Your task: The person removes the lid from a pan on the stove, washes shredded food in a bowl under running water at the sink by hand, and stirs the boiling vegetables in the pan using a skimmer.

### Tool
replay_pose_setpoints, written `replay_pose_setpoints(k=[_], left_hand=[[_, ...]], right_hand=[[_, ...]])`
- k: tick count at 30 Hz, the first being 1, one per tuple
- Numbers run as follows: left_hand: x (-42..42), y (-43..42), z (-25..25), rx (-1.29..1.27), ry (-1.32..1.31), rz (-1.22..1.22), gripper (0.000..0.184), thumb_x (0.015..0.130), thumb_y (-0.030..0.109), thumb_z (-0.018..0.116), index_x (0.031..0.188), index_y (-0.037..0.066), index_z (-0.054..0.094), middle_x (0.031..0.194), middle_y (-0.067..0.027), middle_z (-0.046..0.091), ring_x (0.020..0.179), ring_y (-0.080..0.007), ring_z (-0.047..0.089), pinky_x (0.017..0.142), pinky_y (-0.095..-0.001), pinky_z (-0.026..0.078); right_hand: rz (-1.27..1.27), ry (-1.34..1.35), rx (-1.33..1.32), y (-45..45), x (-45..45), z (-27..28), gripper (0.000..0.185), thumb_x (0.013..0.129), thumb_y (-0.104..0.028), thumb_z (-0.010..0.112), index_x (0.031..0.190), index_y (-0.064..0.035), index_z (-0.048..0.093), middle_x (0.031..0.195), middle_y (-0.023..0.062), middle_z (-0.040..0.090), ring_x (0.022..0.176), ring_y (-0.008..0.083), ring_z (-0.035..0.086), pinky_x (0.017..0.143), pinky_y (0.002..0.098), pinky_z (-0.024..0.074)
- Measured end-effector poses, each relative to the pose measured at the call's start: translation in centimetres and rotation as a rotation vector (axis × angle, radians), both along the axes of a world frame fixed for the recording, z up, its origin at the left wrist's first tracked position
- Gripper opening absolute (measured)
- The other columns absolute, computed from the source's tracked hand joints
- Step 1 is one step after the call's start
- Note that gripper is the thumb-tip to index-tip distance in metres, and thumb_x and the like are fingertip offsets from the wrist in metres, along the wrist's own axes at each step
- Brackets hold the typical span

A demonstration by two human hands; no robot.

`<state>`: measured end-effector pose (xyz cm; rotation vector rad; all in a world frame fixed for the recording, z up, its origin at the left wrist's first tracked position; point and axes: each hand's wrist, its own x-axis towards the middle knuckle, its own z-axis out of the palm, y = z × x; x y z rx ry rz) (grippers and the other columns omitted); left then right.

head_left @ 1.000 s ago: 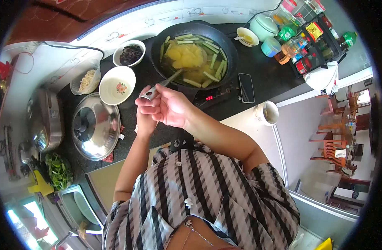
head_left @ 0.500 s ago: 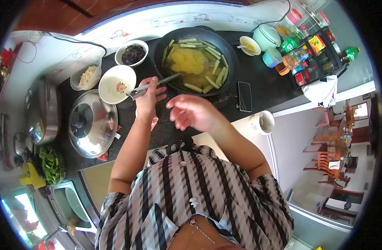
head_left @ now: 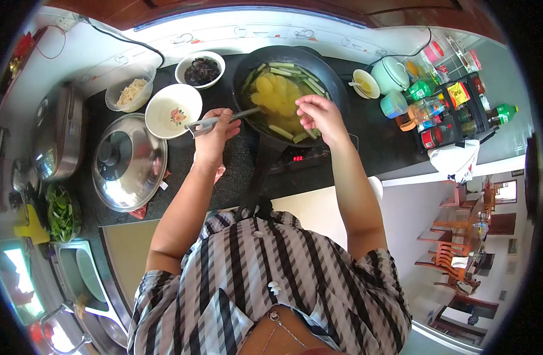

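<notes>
My left hand (head_left: 211,141) is closed round the metal handle of a cooking utensil (head_left: 239,113). Its far end dips into a black wok (head_left: 338,83), where liquid hides its head. Yellow slices (head_left: 277,93), probably potato, lie in the broth with pale green vegetable strips (head_left: 281,131) around them. Over the wok's right side hovers my right hand (head_left: 322,117), fingers curled together as in a pinch; what they hold, if anything, is too small to make out. Beside my left hand stands a white bowl with a flower print (head_left: 159,112).
A bowl of dark pieces (head_left: 201,70), a tub of pale shreds (head_left: 130,94) and a domed lid (head_left: 129,165) are on the left. A small bowl with a spoon (head_left: 365,84), a green pot (head_left: 391,76) and a bottle rack (head_left: 458,109) stand right. The wok's handle (head_left: 259,171) points towards me.
My right hand has moved up and right, from before the wok to over it, and its fingers have drawn together. The left hand keeps hold of the utensil. The view has shifted slightly.
</notes>
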<state>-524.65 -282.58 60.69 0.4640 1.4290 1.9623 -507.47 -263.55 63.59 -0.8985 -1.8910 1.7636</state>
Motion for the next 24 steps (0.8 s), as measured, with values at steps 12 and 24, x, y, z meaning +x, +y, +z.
replay_pose_setpoints(k=[12, 24], left_hand=[[0.1, -0.2, 0.5, -0.029, -0.025, -0.018, 0.029, 0.091, 0.026, 0.058, 0.104, 0.000, 0.054, 0.097, -0.0109, 0.060, 0.088, -0.0208, 0.064, 0.073, -0.0303, 0.054], [0.5, -0.5, 1.3, -0.053, -0.017, -0.026, 0.030, 0.091, 0.025, 0.058, 0.105, -0.001, 0.054, 0.099, -0.0114, 0.059, 0.091, -0.0207, 0.063, 0.076, -0.0308, 0.053]], right_hand=[[0.221, -0.964, 1.033, 5.0, -14.0, -1.4, 0.048, 0.084, -0.008, 0.061, 0.125, -0.0322, 0.053, 0.136, 0.0085, 0.044, 0.119, 0.0247, 0.048, 0.095, 0.0364, 0.0444], [0.373, -0.903, 1.370, 7.2, -15.8, -3.2, 0.021, 0.086, -0.012, 0.054, 0.104, -0.0198, 0.063, 0.119, 0.0088, 0.051, 0.114, 0.0275, 0.049, 0.091, 0.0426, 0.0415]])
